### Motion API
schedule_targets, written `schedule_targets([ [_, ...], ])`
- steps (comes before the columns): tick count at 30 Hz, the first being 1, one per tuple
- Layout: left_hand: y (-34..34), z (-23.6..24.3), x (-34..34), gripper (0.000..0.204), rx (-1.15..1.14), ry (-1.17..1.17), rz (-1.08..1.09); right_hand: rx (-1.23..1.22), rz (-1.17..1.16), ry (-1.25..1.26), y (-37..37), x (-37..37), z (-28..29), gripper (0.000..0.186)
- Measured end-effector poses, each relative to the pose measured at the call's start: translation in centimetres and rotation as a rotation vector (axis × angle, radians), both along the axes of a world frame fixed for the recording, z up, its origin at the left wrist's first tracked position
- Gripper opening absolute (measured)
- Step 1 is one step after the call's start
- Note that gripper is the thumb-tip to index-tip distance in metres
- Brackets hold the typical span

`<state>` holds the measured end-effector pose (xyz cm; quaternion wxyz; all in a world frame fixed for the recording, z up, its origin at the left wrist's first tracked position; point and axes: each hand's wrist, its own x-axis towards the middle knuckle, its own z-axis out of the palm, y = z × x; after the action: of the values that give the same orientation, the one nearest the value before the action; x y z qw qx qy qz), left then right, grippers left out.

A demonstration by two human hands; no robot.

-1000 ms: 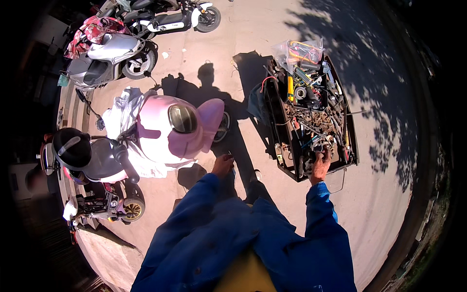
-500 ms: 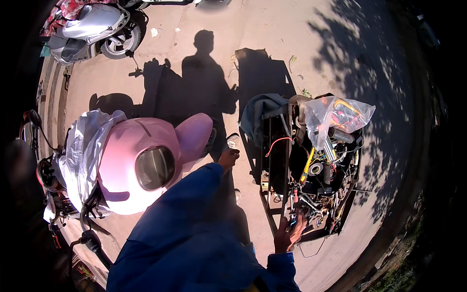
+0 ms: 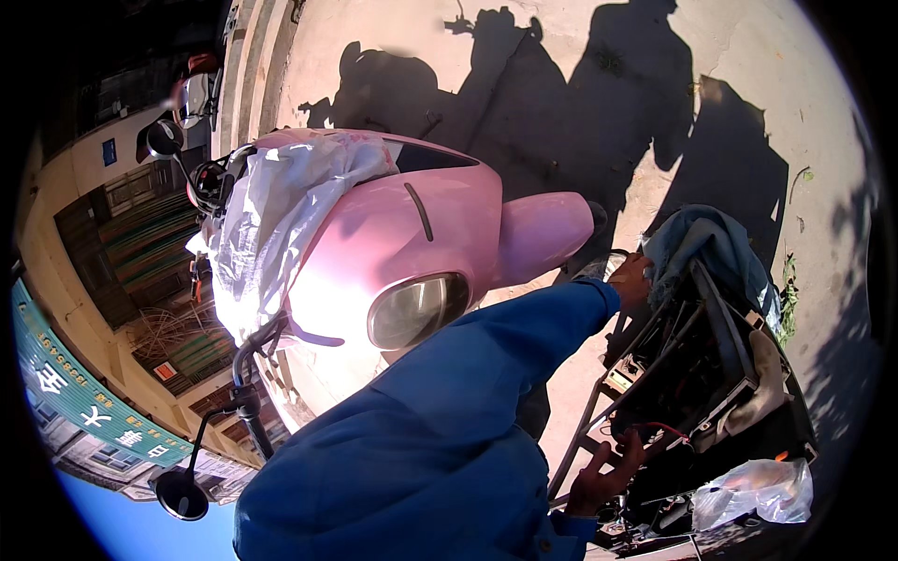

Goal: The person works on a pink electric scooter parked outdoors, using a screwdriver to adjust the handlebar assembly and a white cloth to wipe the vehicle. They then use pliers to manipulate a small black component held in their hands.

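My left hand [image 3: 631,280] reaches out at the near-left edge of a grey-blue cloth [image 3: 702,241], its fingers bent against the fabric. That cloth drapes over the far end of a dark metal-framed cart [image 3: 655,369]. Lower down, my right hand [image 3: 603,475] hovers at the cart's near side, thumb and fingers apart, with nothing visible between them. A thin red wire [image 3: 666,428] curves just beyond its fingertips. Tools and small parts lie in shadow beside this hand, too dark to tell apart.
A pink scooter [image 3: 449,220] stands close on the left, a white sheet [image 3: 281,224] over its handlebar side and a round mirror [image 3: 181,496] sticking out. A clear plastic bag [image 3: 756,494] rests on the cart's right part. Shopfronts with a green sign [image 3: 84,374] line the far left.
My view has swung left, bringing the shopfronts in. My left hand has moved out to the cloth. My right hand has come away from the tools, its fingers now spread.
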<state>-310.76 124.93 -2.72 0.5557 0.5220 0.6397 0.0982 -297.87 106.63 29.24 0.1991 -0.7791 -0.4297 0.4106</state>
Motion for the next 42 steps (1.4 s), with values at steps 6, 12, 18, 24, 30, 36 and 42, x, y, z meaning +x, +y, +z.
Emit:
schedule_targets([
  [6,-1.6,9.6,-7.0,0.039,0.074,0.076,0.193,-0.009,-0.042,0.158,4.2,-1.0,2.5,0.044],
  [12,-3.1,20.6,-12.5,0.036,0.31,0.127,0.308,0.143,0.097,0.179,5.1,-1.5,5.5,0.045],
  [18,-11.5,33.9,-17.3,0.022,0.546,0.107,0.439,0.318,0.255,0.2,3.3,-1.9,8.0,0.048],
  [24,-31.1,37.2,-25.1,0.014,0.524,0.257,0.699,0.444,0.329,0.271,-0.5,-3.6,11.4,0.05],
  [30,-35.6,38.2,-45.1,0.028,0.748,0.603,1.056,0.472,0.264,0.293,-6.1,-5.8,14.9,0.053],
  [36,-23.0,43.3,-60.8,0.06,0.661,0.231,0.808,0.604,0.245,0.414,-8.0,-9.1,17.3,0.058],
  [42,-14.7,46.2,-60.5,0.075,0.41,0.227,0.522,0.809,0.099,0.499,-10.1,-14.5,20.9,0.059],
])
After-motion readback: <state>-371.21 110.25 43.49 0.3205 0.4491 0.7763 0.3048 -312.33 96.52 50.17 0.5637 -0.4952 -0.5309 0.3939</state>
